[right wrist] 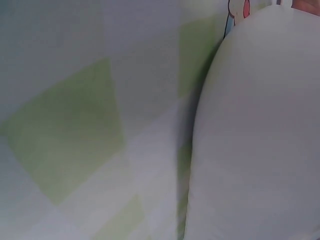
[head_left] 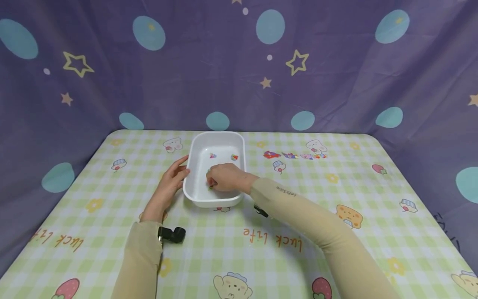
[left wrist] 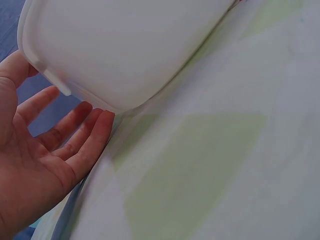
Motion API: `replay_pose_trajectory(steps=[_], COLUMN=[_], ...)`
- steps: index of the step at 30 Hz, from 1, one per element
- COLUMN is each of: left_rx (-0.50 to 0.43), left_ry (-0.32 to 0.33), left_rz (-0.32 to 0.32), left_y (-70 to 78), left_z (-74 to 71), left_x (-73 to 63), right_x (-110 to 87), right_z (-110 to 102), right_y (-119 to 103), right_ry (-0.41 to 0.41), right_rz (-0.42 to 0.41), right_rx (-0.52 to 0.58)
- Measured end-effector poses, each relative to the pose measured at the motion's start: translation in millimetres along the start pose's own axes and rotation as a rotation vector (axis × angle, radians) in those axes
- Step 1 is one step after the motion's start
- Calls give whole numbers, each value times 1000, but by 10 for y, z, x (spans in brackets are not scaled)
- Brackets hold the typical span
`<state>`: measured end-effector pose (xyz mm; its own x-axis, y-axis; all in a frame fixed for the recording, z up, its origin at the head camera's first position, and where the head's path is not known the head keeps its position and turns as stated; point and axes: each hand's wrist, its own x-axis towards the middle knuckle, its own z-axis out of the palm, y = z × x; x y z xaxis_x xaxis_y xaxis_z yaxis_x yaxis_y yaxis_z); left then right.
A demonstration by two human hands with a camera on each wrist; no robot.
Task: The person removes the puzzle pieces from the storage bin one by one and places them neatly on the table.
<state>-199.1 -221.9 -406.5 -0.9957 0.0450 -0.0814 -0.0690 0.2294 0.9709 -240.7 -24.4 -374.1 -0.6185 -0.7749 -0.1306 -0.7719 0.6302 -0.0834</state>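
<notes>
A white rectangular tub (head_left: 214, 202) stands on the table, left of the middle. At its left side my left hand (head_left: 169, 182) touches the outer wall with fingers extended; the left wrist view shows the thumb near the rim and the fingertips against the wall. My right hand (head_left: 225, 177) is inside the tub, low over its floor, with fingers bent downward. Its fingertips are mostly hidden, so what they hold cannot be told; bits of green show beside them. Farther back on the tub floor lie two small colourful pieces, a left piece (head_left: 213, 155) and a right piece (head_left: 234, 157).
Right of the tub several flat colourful cutouts lie in a row, among them a red one (head_left: 271, 155) and a pink one (head_left: 306, 156). A green checked cloth (head_left: 209, 257) with printed pictures covers the table. A purple curtain (head_left: 224, 74) hangs behind.
</notes>
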Motion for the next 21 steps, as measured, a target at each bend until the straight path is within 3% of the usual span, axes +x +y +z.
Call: replay_pose_trajectory(steps=[12,21], left_rx=[-11,-18], left_ry=[-4,8], left_rz=[3,-13], left_y=[-5,1], left_z=[8,10], left_x=[20,20], right_x=[4,-31], right_z=[-7,-54], right_y=[15,59], right_ry=[-23,-41], right_rz=[11,41], right_rx=[21,108])
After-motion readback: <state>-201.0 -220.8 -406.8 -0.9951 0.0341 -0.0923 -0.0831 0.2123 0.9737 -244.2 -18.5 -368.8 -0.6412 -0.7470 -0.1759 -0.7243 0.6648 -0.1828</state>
